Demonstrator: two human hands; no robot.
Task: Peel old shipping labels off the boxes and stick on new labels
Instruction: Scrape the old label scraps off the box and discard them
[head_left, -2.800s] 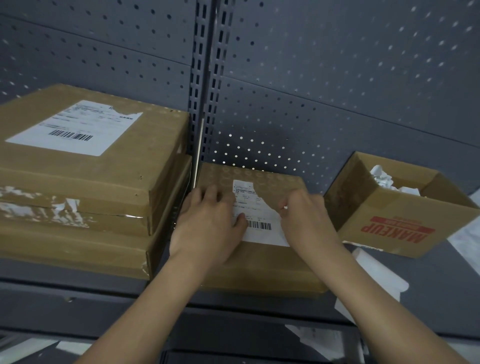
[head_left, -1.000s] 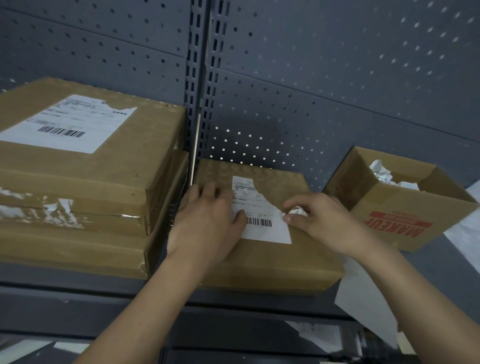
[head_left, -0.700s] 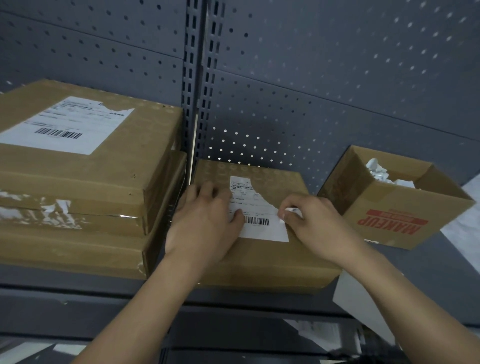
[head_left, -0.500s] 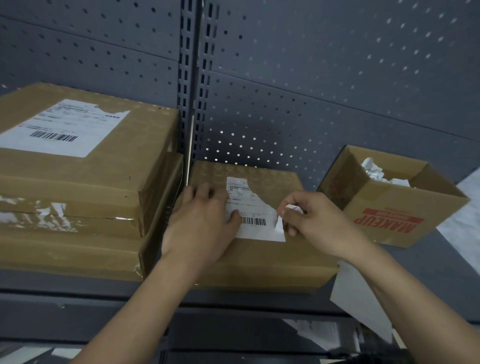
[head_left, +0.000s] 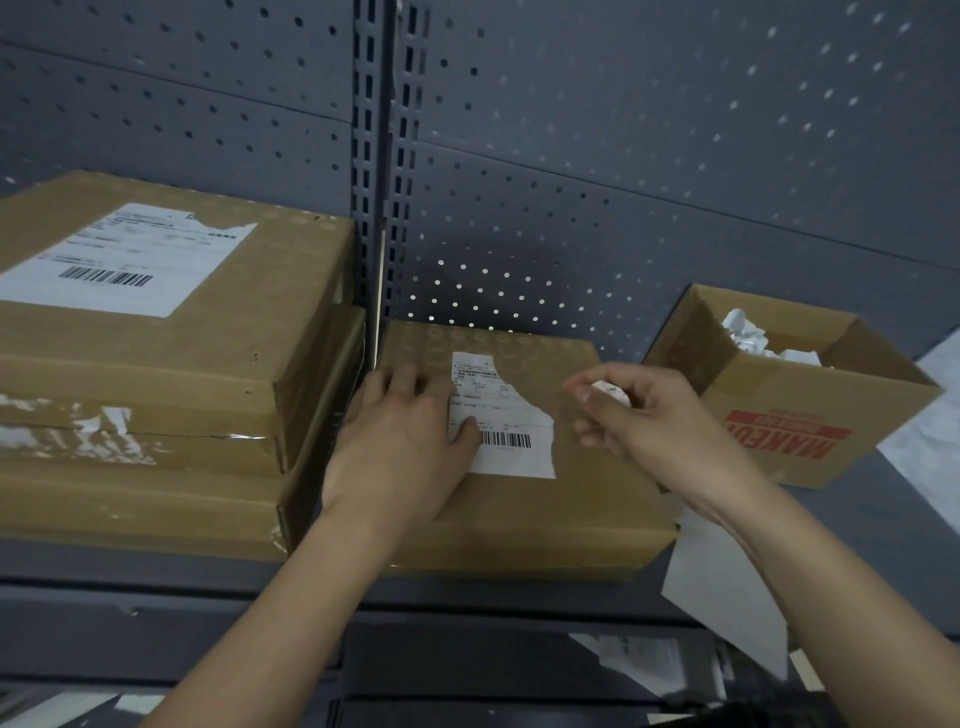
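The left hand (head_left: 400, 457) and right hand (head_left: 660, 431) are showing bare, both forearms uncovered and running off the frame at 7 and 5 o'clock. Short, plain nails are showing on the right fingertips (head_left: 584, 396).

Observed: left hand (head_left: 400, 447) lies flat on the flat box (head_left: 519, 514), thumb on the left edge of the old label (head_left: 506, 415). The upper right part of the old label is torn away, bare cardboard there. The right hand (head_left: 654, 426) is lifted just right of it, fingers curled, pinching a white scrap (head_left: 610, 389). Left of the left hand: stacked boxes (head_left: 156, 389), barcode label (head_left: 119, 260) on top. Right of the right hand: open box (head_left: 810, 415) printed MAKEUP, crumpled paper (head_left: 748, 332) inside. A white sheet (head_left: 727, 587) lies under the right wrist.
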